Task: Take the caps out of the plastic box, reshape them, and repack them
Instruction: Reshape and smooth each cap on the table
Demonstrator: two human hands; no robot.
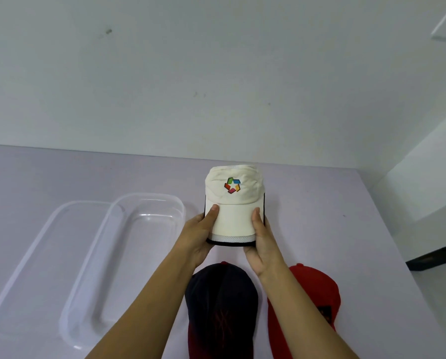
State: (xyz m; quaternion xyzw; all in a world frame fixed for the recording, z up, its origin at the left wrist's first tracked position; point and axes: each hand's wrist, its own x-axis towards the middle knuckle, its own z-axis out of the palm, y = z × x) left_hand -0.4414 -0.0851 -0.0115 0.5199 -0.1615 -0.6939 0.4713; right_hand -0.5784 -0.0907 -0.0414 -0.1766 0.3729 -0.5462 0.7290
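From the head camera we see our left hand (199, 235) and right hand (262, 243) gripping the brim of a white cap (233, 203) from either side, thumbs on top, holding it above the table (346, 229). A dark cap (220, 307) and a red cap (312, 301) lie just below our forearms. The clear plastic box (128, 268) sits empty to the left, beside its lid (32, 268).

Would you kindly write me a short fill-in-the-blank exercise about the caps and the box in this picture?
1. Both hands hold the ____ cap by its brim.
2. The clear plastic box holds ____ caps.
3. Beside the dark cap lies a ____ cap.

Missing words: white; no; red
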